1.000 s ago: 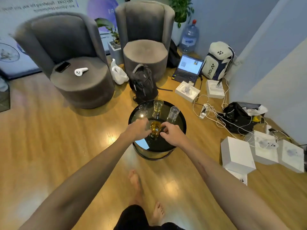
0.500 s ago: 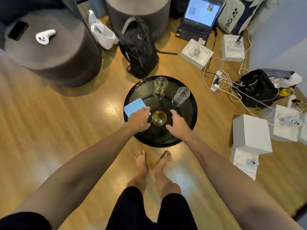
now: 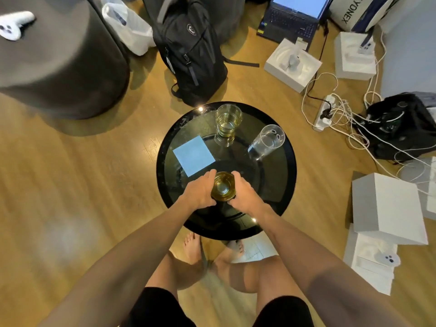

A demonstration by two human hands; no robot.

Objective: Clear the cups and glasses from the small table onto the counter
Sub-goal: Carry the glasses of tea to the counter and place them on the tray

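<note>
1. left hand (image 3: 197,194) is curled round the left side of the amber glass (image 3: 223,186), thumb and fingers on its wall. that glass sits near the front of the black table (image 3: 278,185), still resting on it as far as i can tell.
2. right hand (image 3: 245,195) wraps the other side of the same glass. so it's a two-handed grasp, glass squeezed between both palms.
3. glass holds liquid nearly to the rim. my read: lift straight up, keep it level, no tilt toward the body, slow start.
4. blue note (image 3: 194,155) lies flat just behind the left hand, apart from the glass. won't snag.
5. further back: second glass (image 3: 228,120) with a bit of liquid, upright. right of it a clear cup (image 3: 267,142), looks empty. both well clear of the lift path.
6. counter isn't in view. cables (image 3: 342,116) and boxes (image 3: 387,208) litter the floor to the right, so turning that way with a full glass risks a trip. one hand would free the other for the clear cup.
</note>
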